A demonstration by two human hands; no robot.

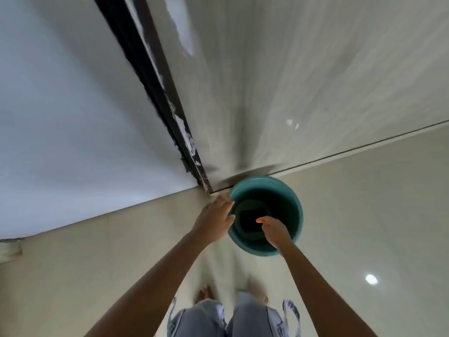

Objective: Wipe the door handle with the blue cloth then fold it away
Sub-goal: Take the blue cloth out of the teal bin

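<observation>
A teal bucket [295,207] stands on the floor at the foot of the door [279,81]. On its bottom lies a dark, flat, square shape [247,218] that looks like a folded cloth; its colour is too dark to tell. My left hand [215,216] is at the bucket's left rim, fingers spread and touching the edge. My right hand [273,231] reaches over the bucket's opening, fingers extended above the dark square, holding nothing. The door handle is out of view.
A dark door frame [155,93] with chipped paint runs down to the bucket, with a white wall [60,117] to its left. The floor is pale glossy tile [364,215]. My legs in light jeans [230,319] and bare feet are below.
</observation>
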